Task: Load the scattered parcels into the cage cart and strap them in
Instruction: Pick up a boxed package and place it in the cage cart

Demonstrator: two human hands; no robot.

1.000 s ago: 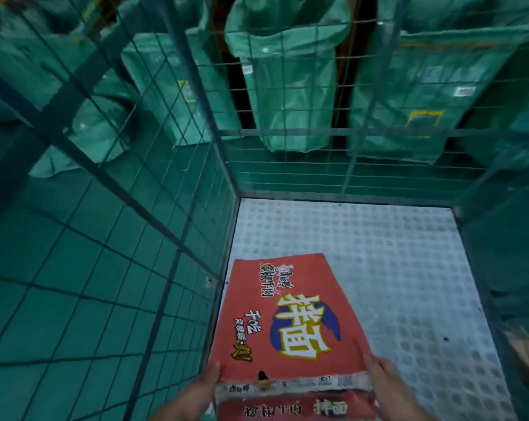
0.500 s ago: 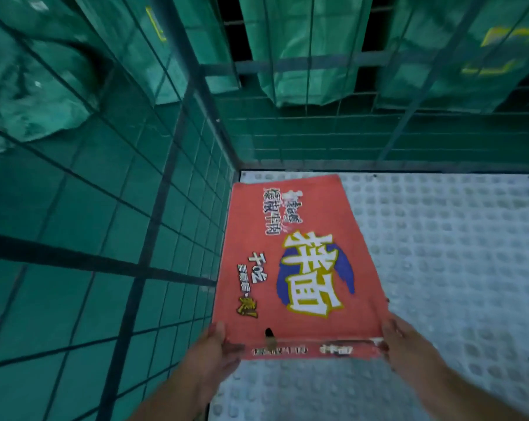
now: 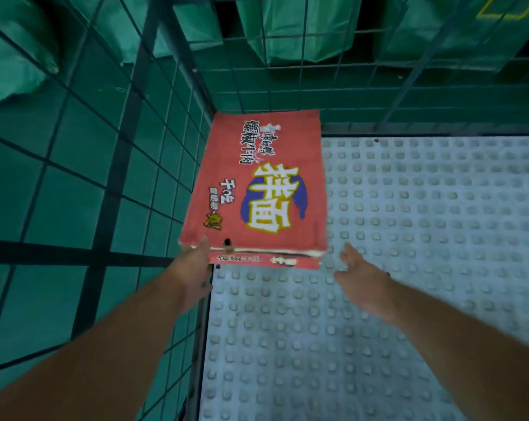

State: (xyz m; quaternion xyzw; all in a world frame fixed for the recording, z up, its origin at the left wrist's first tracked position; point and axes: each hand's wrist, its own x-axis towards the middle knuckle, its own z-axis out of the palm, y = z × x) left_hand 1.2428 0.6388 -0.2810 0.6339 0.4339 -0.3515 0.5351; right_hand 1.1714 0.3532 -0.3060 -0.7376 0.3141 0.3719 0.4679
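The red parcel (image 3: 266, 189) lay flat on the studded floor (image 3: 409, 238) in the far left corner of the cage cart (image 3: 178, 165). The left hand (image 3: 193, 268) touched its near left corner, but blur and hidden fingers made the grip unreadable. The right hand (image 3: 360, 281) hung just clear, fingers spread.

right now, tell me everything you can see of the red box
The red box is a flat cardboard carton with yellow-and-white characters on a blue patch, its near edge worn. It lies in the far left corner of the studded white floor, beside the mesh wall. The left hand touches its near left corner; the right hand is just off it.
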